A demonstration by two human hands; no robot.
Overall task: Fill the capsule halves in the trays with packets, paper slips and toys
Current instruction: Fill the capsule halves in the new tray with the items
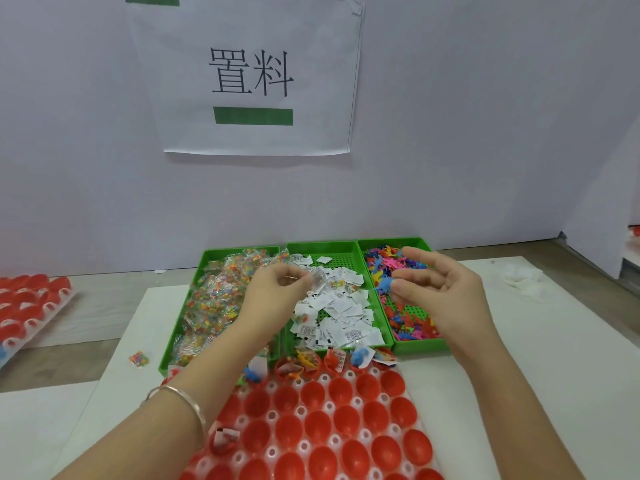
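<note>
Far left, a spare tray of red shells sat out of play, and a stray packet lay on the white table, just beside the first bin.

The left green bin held the packets: clear, crinkly sachets of coloured beads. They looked light and slippery, best nipped by a sealed edge and not the fat middle. The left hand, bracelet on the wrist, did just that, its fingertips curled in and pinching one clear packet over the middle bin.

In that middle bin lay the paper slips, folded, flimsy and overlapping. I judged they would lift in clumps unless one was peeled off by a corner.

The right hand hovered over the right bin, fingers loosely bent. Thumb and fingertip seemed to pinch a blue toy, though the contact was small in view. The toys were tiny, spiky, rubbery figures, likely to tangle, so the body was the part to grip.

In front, the capsule halves stood open in their tray. Only the back row carried fillings, plus one cup by the left forearm. Most were still bare.
</note>
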